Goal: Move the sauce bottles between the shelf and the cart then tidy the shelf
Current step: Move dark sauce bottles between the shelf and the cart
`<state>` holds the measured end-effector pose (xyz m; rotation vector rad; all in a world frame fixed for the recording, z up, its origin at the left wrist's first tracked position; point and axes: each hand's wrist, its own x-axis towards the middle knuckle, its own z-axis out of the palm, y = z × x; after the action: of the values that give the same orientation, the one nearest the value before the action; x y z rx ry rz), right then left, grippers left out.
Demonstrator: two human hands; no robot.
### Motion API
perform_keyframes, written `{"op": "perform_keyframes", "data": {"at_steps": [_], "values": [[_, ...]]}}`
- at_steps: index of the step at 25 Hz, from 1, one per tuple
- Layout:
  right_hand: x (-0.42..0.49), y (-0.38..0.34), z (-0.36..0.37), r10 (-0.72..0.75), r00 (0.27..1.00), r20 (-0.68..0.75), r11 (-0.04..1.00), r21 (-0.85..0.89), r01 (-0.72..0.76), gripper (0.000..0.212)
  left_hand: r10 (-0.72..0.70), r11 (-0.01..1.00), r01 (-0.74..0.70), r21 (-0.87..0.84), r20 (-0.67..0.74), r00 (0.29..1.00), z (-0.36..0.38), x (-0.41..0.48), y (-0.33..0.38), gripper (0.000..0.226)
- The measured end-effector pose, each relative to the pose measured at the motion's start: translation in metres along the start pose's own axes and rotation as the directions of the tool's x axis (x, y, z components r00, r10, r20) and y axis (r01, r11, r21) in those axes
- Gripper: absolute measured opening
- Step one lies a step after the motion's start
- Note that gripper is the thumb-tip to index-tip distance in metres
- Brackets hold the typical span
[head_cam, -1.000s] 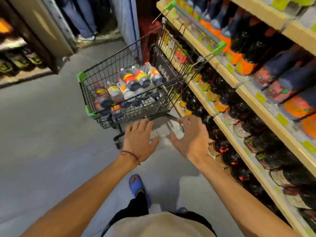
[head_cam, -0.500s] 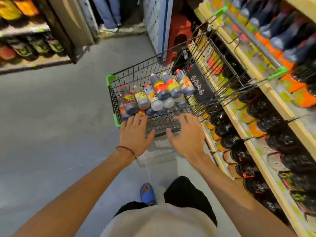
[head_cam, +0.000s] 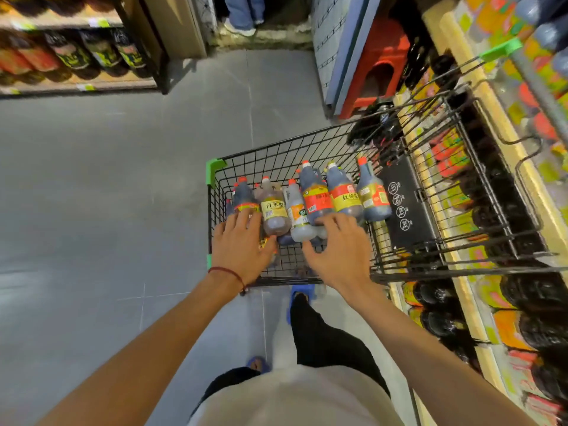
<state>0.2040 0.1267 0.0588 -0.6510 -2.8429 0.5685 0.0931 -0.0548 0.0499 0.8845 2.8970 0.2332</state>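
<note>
A black wire cart (head_cam: 261, 158) with green corners stands in the aisle against the shelf (head_cam: 507, 133) on the right. Several sauce bottles lie side by side in its basket: a dark one with a red cap (head_cam: 244, 195), a brown one with a yellow label (head_cam: 273, 210), a clear one (head_cam: 299, 216), and dark ones with red and yellow labels (head_cam: 316, 198) (head_cam: 344, 196) (head_cam: 372, 196). My left hand (head_cam: 239, 247) reaches into the basket, fingers spread, touching the leftmost bottle. My right hand (head_cam: 338, 250) hovers with spread fingers over the bottoms of the middle bottles.
The shelf on the right holds rows of dark bottles on several levels. A red plastic stool (head_cam: 378, 66) stands behind the cart. Another shelf of bottles (head_cam: 70, 56) is at the far left. A person's legs (head_cam: 242, 13) show at the far end. Grey floor lies left.
I have stepped closer and both hands have moved forward over the cart's rim into the basket, down onto the bottles. The cart has come nearer under me.
</note>
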Motion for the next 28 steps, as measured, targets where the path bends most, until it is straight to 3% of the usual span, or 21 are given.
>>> {"op": "perform_keyframes", "data": {"at_steps": [5,9,14,17,22,25,28], "values": [[0.069,0.037,0.021,-0.085,0.977,0.195,0.994,-0.054,0.097,0.043,-0.188,0.981,0.193,-0.031,0.104,0.977,0.013,0.06,0.005,0.052],[0.096,0.054,0.05,-0.091,0.958,0.271,0.994,-0.038,0.105,0.042,-0.276,0.958,0.286,-0.018,0.206,0.939,0.035,0.082,0.002,0.053],[0.128,0.067,0.086,0.076,0.878,0.472,0.997,-0.039,-0.066,0.061,-0.389,0.907,0.42,-0.024,0.332,0.859,0.077,0.108,-0.017,0.057],[0.142,0.069,0.112,0.176,0.86,0.478,0.983,-0.039,-0.179,0.077,-0.459,0.848,0.525,-0.065,0.405,0.791,0.106,0.125,-0.032,0.072],[0.155,0.072,0.151,0.367,0.816,0.447,0.921,-0.053,-0.385,0.104,-0.554,0.63,0.749,-0.206,0.557,0.619,0.156,0.155,-0.059,0.102],[0.163,0.068,0.165,0.511,0.78,0.362,0.85,-0.077,-0.521,0.114,-0.589,0.589,0.785,-0.192,0.563,0.58,0.172,0.163,-0.067,0.095],[0.176,0.066,0.174,0.599,0.731,0.327,0.798,-0.159,-0.582,0.117,-0.596,0.513,0.828,-0.227,0.6,0.534,0.182,0.172,-0.073,0.107]]}}
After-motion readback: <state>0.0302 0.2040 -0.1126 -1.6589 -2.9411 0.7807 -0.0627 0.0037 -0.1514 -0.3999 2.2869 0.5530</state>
